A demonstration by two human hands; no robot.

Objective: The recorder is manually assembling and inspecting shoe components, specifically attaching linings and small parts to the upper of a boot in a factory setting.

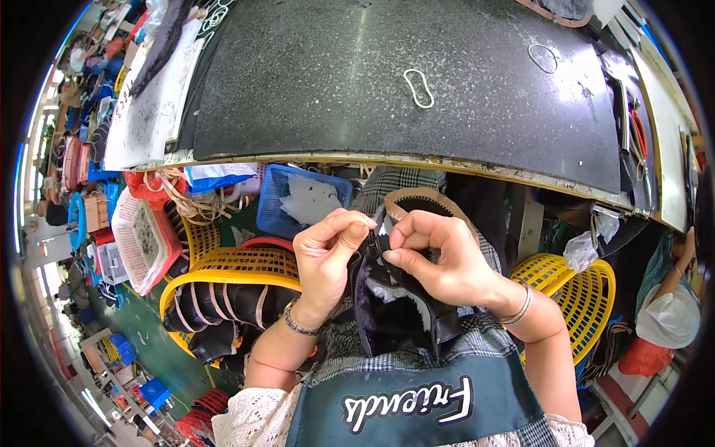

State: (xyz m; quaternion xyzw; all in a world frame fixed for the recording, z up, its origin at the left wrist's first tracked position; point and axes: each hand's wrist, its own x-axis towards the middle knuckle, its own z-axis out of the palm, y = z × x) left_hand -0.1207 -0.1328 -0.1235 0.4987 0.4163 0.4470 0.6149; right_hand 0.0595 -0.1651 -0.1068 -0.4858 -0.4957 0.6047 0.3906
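In my lap lies a black boot upper with a white fleecy lining, its opening facing up. My left hand pinches the dark edge strip at its far end, thumb against forefinger. Right beside it, my right hand is closed with curled fingers and thumb on the same edge. Whether a small part sits between the fingertips is hidden. A tan band with a dark toothed inner edge, possibly a zipper, curves up behind my right hand. A green apron covers my lap below the boot upper.
A black worktop spans the far side, with a white elastic loop on it. Yellow baskets stand left and right; the left one holds black tan-edged pieces. A blue basket sits under the worktop. Another person's arm shows far right.
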